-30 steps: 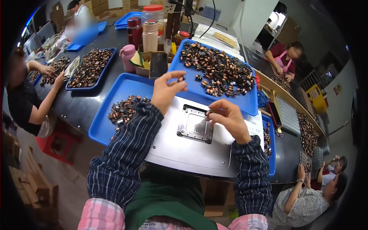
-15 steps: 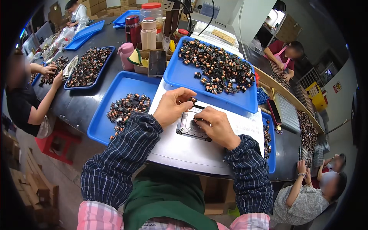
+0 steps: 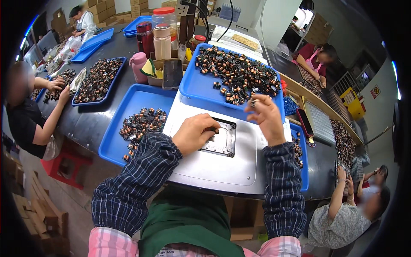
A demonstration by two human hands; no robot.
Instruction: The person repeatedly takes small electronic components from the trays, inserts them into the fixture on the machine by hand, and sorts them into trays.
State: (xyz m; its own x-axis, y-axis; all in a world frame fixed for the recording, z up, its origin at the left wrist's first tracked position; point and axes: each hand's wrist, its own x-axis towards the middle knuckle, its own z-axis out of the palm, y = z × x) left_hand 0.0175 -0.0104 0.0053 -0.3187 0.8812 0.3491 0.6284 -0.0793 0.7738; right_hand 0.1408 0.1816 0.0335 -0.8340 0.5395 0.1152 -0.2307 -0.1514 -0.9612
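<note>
A square metal fixture (image 3: 222,143) with screws at its corners is set into a silver-white machine top (image 3: 209,169). At its upper left, my left hand (image 3: 193,133) is closed, pinching a small black coil with copper winding (image 3: 215,130) just above the fixture. My right hand (image 3: 269,116) is raised to the right of the fixture, near the front edge of a blue tray (image 3: 201,92) heaped with such coils. Between its thumb and fingertips is a small coil (image 3: 254,103), partly hidden by the fingers.
To the left, a second blue tray (image 3: 112,139) holds a coil pile (image 3: 143,124). Behind stand a pink bottle (image 3: 138,67), a red flask (image 3: 145,40) and a cardboard box (image 3: 158,77). A co-worker (image 3: 32,107) sorts coils at left; others sit at right beyond a wooden rail (image 3: 314,100).
My right hand has lifted off the fixture and moved up and right toward the tray, now with a small coil. My left hand has come down slightly toward the fixture.
</note>
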